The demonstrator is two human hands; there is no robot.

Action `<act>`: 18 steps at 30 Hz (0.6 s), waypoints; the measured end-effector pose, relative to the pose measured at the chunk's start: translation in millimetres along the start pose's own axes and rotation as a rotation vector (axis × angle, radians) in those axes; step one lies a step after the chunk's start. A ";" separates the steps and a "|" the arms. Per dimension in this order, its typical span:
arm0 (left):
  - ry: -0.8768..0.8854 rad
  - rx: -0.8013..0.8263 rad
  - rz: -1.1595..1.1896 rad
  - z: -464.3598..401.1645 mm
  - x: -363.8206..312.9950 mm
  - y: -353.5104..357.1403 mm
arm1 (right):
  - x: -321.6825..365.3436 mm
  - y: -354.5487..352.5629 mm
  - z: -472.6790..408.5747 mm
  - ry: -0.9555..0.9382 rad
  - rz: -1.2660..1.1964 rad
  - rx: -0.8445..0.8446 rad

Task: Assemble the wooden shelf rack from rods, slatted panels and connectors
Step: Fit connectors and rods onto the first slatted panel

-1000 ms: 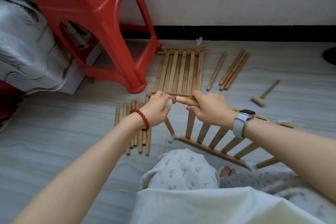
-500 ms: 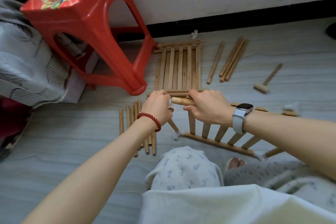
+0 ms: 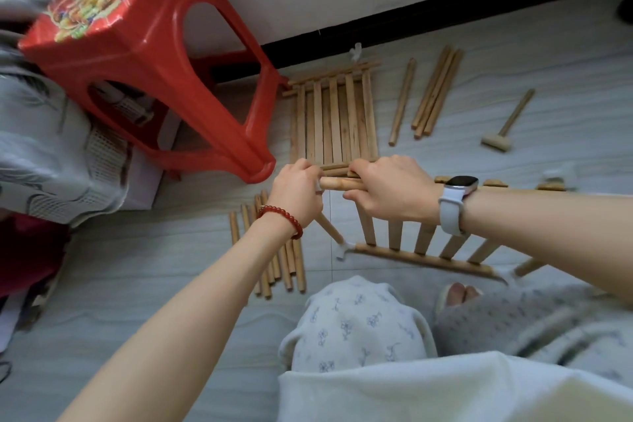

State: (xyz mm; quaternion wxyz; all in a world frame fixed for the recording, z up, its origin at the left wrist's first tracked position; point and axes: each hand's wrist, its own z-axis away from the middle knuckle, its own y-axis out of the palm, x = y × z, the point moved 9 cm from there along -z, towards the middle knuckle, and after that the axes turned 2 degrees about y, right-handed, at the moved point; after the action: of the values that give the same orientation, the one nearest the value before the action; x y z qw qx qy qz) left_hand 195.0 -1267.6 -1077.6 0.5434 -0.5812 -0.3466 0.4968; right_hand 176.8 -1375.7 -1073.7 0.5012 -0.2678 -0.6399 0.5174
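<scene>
My right hand (image 3: 390,193) grips the top rail (image 3: 342,184) of a slatted panel (image 3: 424,240) that stands tilted in front of my knees. My left hand (image 3: 297,195) is curled around a white connector (image 3: 319,186) at the rail's left end, mostly hidden by the fingers. A rod (image 3: 329,228) slants down from that hand to another white connector (image 3: 344,248) on the panel's lower corner. A second slatted panel (image 3: 334,120) lies flat on the floor beyond my hands.
A red plastic stool (image 3: 147,55) stands at the left, close to the flat panel. Several loose rods (image 3: 277,250) lie under my left wrist, more rods (image 3: 435,92) at the back right, beside a small wooden mallet (image 3: 507,127). My knees fill the foreground.
The view has tilted and shifted left. Both hands keep their hold at the rail's left end, pressed close together around the connector.
</scene>
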 end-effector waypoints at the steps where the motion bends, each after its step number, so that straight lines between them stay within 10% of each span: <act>1: -0.019 -0.022 0.084 -3.5 0.7 -2.4 | -4.2 -1.6 -2.8 0.017 -0.007 0.009; 8: -0.282 -0.218 0.885 16.5 25.2 10.8 | -29.0 -11.1 -12.2 0.050 0.017 0.002; 18: -0.114 -0.192 0.915 -18.1 15.8 27.9 | -60.9 -13.6 -32.5 0.109 0.015 0.056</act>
State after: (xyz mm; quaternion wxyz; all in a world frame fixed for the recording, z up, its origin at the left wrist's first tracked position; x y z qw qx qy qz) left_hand 212.7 -1262.7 -1109.5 0.1925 -0.6935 -0.1284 0.6823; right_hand 230.6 -1419.8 -1084.4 0.5387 -0.2864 -0.5949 0.5233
